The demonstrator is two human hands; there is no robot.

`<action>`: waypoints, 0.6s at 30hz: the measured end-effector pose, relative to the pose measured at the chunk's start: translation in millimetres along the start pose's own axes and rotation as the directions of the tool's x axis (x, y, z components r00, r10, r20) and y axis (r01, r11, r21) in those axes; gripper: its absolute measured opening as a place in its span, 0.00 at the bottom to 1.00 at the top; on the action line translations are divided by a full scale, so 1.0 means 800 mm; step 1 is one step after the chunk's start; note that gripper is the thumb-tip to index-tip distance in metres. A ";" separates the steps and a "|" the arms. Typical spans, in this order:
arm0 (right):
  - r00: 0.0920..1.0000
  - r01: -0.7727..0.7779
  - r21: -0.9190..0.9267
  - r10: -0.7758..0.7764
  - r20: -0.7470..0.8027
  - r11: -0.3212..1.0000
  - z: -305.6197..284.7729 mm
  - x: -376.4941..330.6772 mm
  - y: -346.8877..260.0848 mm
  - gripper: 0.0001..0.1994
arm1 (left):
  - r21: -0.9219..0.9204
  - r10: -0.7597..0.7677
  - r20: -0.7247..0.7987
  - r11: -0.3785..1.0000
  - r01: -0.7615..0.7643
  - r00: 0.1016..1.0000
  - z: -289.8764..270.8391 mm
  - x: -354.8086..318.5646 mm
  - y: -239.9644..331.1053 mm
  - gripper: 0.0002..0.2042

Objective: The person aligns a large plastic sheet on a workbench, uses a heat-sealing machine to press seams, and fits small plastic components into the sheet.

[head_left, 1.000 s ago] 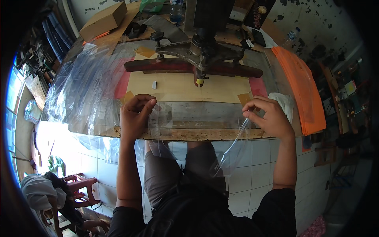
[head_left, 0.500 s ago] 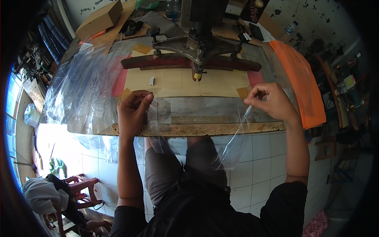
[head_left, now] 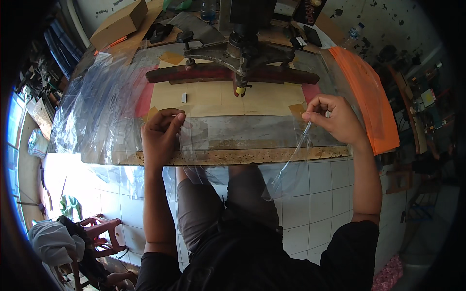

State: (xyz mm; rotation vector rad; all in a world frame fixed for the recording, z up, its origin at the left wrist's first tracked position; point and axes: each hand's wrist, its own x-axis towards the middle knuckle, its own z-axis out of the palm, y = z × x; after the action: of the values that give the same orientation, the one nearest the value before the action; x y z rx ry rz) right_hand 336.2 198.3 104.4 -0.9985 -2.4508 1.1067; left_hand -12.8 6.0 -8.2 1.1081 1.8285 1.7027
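Note:
A clear plastic sheet (head_left: 291,169) stretches between my two hands and droops over the table's front edge toward my lap. My left hand (head_left: 161,133) pinches its upper left part between thumb and fingertips. At the upper right, my right hand (head_left: 336,118) is closed on the sheet with thumb and index finger, and a bright fold runs down from there. Beyond the hands lies a cream-coloured board (head_left: 208,103) with a small grey piece (head_left: 184,98) on it. Above the board hangs the dark red bar (head_left: 194,75) of a metal press.
Loose clear plastic sheets (head_left: 92,111) are heaped on the left of the table. Orange sheets (head_left: 371,102) are stacked along the right. A cardboard box (head_left: 119,24), a bottle (head_left: 208,10) and a phone (head_left: 312,36) lie farther back. A red stool (head_left: 101,238) stands lower left.
Both hands have shifted slightly away from me, still pinching the plastic sheet. The sheet's hanging lower edge has come up a little toward the table.

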 end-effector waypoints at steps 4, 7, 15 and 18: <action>0.999 0.026 0.023 -0.025 -0.042 0.999 -0.002 -0.004 0.000 0.08 | 0.001 0.008 -0.006 1.000 -0.008 1.000 0.001 0.000 0.001 0.09; 0.997 0.046 0.054 -0.042 -0.070 0.998 -0.002 -0.008 -0.007 0.07 | -0.008 0.015 -0.001 1.000 -0.015 1.000 -0.001 0.000 -0.001 0.08; 0.990 0.088 0.032 -0.084 -0.116 0.996 -0.003 -0.011 -0.006 0.07 | -0.021 0.022 -0.006 1.000 -0.022 1.000 -0.001 0.001 -0.004 0.08; 0.983 0.117 0.003 -0.115 -0.145 0.993 -0.002 -0.009 -0.006 0.06 | -0.041 0.015 -0.009 0.999 -0.016 1.000 -0.001 0.002 -0.007 0.08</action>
State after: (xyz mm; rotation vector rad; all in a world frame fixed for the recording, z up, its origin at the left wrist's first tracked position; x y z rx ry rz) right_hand 340.2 192.0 109.2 -0.8870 -2.3512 0.9744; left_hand -16.2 7.2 -12.8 1.1027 1.7864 1.7481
